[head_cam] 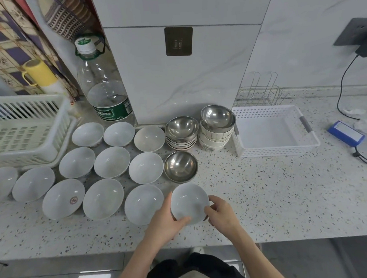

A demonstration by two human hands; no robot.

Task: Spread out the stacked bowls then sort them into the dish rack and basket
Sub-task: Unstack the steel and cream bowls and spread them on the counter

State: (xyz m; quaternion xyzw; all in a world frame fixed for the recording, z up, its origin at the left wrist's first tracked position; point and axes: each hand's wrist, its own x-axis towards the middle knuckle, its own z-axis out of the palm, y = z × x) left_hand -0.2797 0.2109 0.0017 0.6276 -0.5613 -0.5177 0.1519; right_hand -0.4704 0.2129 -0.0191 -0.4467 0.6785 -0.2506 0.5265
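The speckled stone bench (263, 198) carries a white plastic dish rack (22, 132) with slats at the far left and a white plastic basket (276, 150) with little holes at the right, and neither has a bowl inside. Round white bowls (111, 162) lie spread in rows between them, with one shiny metal bowl (181, 167) beside them and two stacks of bowls (216, 129) behind, each with a metal bowl on top. The left hand (166, 220) and right hand (221, 215) both hold one small smooth white bowl (190, 203) by its rim at the front of the bench.
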